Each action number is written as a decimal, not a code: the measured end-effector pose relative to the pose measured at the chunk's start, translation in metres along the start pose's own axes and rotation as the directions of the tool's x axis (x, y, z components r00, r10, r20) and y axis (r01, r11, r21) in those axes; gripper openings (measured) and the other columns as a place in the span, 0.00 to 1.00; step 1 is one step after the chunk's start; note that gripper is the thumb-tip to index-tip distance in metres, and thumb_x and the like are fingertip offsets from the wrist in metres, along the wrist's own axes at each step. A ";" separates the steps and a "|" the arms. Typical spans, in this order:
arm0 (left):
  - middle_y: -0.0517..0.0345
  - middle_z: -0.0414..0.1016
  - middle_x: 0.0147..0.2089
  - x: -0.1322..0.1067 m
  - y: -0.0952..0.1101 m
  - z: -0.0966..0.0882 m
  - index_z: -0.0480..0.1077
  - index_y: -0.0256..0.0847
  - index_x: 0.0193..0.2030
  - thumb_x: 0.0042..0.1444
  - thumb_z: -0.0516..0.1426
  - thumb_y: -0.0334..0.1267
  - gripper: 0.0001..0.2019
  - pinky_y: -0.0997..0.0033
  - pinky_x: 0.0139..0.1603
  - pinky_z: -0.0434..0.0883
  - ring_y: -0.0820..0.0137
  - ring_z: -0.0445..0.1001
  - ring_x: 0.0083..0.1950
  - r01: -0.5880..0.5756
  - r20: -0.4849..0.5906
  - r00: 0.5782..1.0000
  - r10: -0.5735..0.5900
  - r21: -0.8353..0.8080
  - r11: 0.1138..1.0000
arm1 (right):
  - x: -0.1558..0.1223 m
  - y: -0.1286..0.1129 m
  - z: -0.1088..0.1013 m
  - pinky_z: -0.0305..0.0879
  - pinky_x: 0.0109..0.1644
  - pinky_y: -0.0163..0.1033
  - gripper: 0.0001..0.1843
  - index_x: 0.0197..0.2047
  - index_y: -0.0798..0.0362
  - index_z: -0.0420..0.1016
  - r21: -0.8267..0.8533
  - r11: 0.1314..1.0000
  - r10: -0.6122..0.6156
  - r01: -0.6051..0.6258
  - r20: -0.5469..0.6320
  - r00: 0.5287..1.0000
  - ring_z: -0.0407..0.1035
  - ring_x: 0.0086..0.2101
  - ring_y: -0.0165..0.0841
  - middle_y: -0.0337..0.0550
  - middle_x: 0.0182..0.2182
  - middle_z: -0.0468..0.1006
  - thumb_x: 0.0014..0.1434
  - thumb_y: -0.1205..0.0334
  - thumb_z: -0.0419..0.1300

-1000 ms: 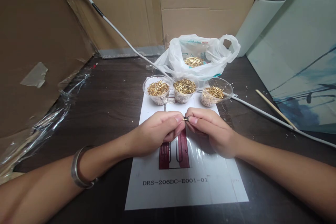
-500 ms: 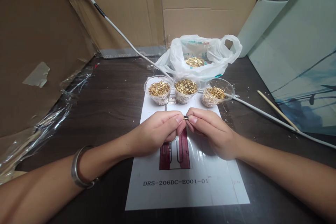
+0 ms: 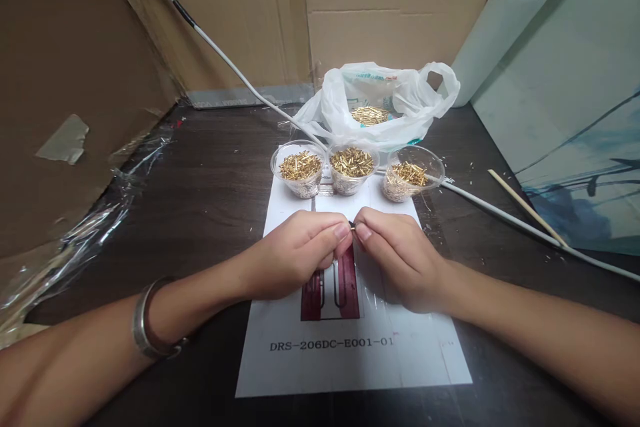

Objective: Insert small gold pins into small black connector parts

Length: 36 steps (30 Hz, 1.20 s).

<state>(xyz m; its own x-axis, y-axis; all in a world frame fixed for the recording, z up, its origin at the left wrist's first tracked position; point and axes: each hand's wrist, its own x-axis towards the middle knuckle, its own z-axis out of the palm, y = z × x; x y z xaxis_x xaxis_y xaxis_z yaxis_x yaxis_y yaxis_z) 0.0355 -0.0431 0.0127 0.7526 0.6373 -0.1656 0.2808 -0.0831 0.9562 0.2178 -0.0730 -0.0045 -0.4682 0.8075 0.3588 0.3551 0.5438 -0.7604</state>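
My left hand (image 3: 300, 253) and my right hand (image 3: 407, 260) meet above a printed white sheet (image 3: 280, 373), both closed in a thumb-and-finger pinch. A tiny brass pin (image 3: 353, 228) bridges the fingertips, gripped from either side; most of it is hidden by the fingers. Just beyond the hands stand a left clear cup (image 3: 306, 188), a middle clear cup (image 3: 351, 185) and a right clear cup (image 3: 397, 191). Each holds a heap of small gold-coloured metal pieces.
Behind the cups, an open white plastic bag (image 3: 335, 103) holds more gold-coloured pins (image 3: 370, 116). A white cable (image 3: 225, 60) runs across the dark table (image 3: 200, 213) behind the cups. At right lies a thin wooden stick (image 3: 525, 205). Cardboard (image 3: 250, 27) walls the back.
The fingertips have drawn slightly closer together, and less of the brass pin shows between them. The whole view has shifted a little; the cups and bag look unmoved.
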 end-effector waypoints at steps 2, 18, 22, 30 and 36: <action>0.66 0.56 0.21 0.000 0.000 0.000 0.56 0.40 0.23 0.66 0.44 0.38 0.18 0.74 0.25 0.55 0.76 0.53 0.23 0.004 0.002 1.000 -0.004 0.002 1.000 | 0.000 0.000 0.000 0.48 0.25 0.35 0.15 0.26 0.50 0.49 -0.034 0.999 -0.012 0.012 -0.007 1.000 0.49 0.20 0.26 0.33 0.19 0.55 0.66 0.66 0.42; 0.66 0.56 0.20 0.001 0.006 0.002 0.57 0.39 0.22 0.65 0.45 0.38 0.18 0.75 0.25 0.56 0.76 0.54 0.23 0.061 0.008 0.998 -0.062 0.050 0.997 | -0.006 -0.001 0.004 0.45 0.23 0.35 0.13 0.26 0.50 0.48 -0.267 0.964 -0.042 0.019 -0.081 0.996 0.47 0.18 0.25 0.32 0.18 0.53 0.61 0.69 0.45; 0.66 0.56 0.19 0.000 0.005 0.002 0.56 0.39 0.22 0.65 0.45 0.38 0.18 0.75 0.24 0.56 0.76 0.54 0.22 0.065 -0.003 0.998 -0.065 0.055 0.996 | -0.006 -0.002 0.003 0.45 0.23 0.35 0.13 0.25 0.50 0.47 -0.258 0.966 -0.061 0.036 -0.092 0.994 0.47 0.18 0.25 0.32 0.18 0.52 0.61 0.70 0.45; 0.66 0.55 0.19 0.000 0.006 0.002 0.56 0.39 0.22 0.65 0.46 0.38 0.18 0.75 0.25 0.56 0.76 0.54 0.22 0.062 -0.007 0.998 -0.061 0.074 0.995 | -0.007 -0.003 0.003 0.46 0.23 0.34 0.14 0.25 0.50 0.47 -0.274 0.962 -0.049 0.018 -0.109 0.993 0.47 0.18 0.25 0.32 0.17 0.52 0.60 0.70 0.45; 0.66 0.56 0.19 0.001 0.006 0.003 0.56 0.39 0.21 0.64 0.46 0.37 0.19 0.75 0.25 0.56 0.77 0.54 0.22 0.043 -0.026 0.999 -0.040 0.116 0.992 | -0.007 -0.002 0.004 0.45 0.23 0.34 0.14 0.24 0.50 0.47 -0.293 0.956 -0.020 -0.015 -0.118 0.993 0.47 0.18 0.25 0.32 0.17 0.52 0.60 0.68 0.45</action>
<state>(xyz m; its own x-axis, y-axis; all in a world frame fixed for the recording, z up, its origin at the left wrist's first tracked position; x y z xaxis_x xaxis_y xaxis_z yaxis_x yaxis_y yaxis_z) 0.0392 -0.0454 0.0173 0.7249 0.6598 -0.1977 0.3803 -0.1440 0.9136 0.2169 -0.0804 -0.0072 -0.3767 0.8177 0.4353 0.5838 0.5744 -0.5738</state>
